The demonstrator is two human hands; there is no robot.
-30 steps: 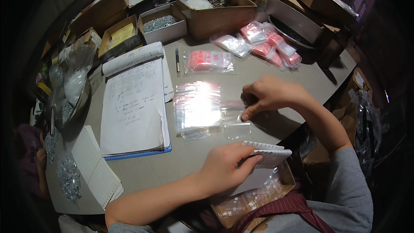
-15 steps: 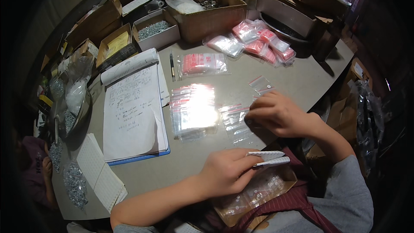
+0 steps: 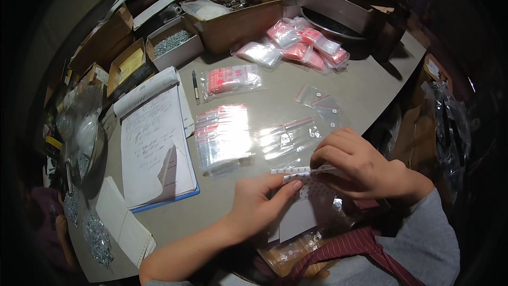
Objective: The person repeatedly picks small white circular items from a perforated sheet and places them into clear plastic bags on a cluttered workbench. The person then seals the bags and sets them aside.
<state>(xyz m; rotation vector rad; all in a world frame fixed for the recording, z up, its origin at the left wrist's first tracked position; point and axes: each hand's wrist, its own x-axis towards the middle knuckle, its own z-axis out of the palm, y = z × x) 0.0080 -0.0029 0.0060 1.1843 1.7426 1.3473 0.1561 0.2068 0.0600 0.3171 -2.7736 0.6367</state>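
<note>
My left hand (image 3: 259, 201) grips a folded white sheet of small stickers (image 3: 312, 188), thumb on top, above my lap. At the sheet's right edge my right hand (image 3: 360, 164) is closed, fingertips pinching there; whether a single sticker is between them is hidden. Just beyond lie flat clear zip bags (image 3: 288, 137) with red seal lines. Farther right, other clear zip bags (image 3: 319, 95) each carry a small round white sticker. Below my hands sits an open box of stickered bags (image 3: 291, 254), partly covered by the sheet.
A fanned stack of zip bags (image 3: 222, 137) lies left of the loose ones. Beyond are a bag pack (image 3: 233, 80), a pen (image 3: 196, 87) and piled red-and-clear packs (image 3: 307, 45). A clipboard (image 3: 153, 143) lies left. Boxes of screws (image 3: 172, 42) line the back. Another person's arm (image 3: 63, 233) shows far left.
My right hand has left the zip bags on the table and come to the sticker sheet. The sheet in my left hand has been opened out and tilted. The view has shifted slightly.
</note>
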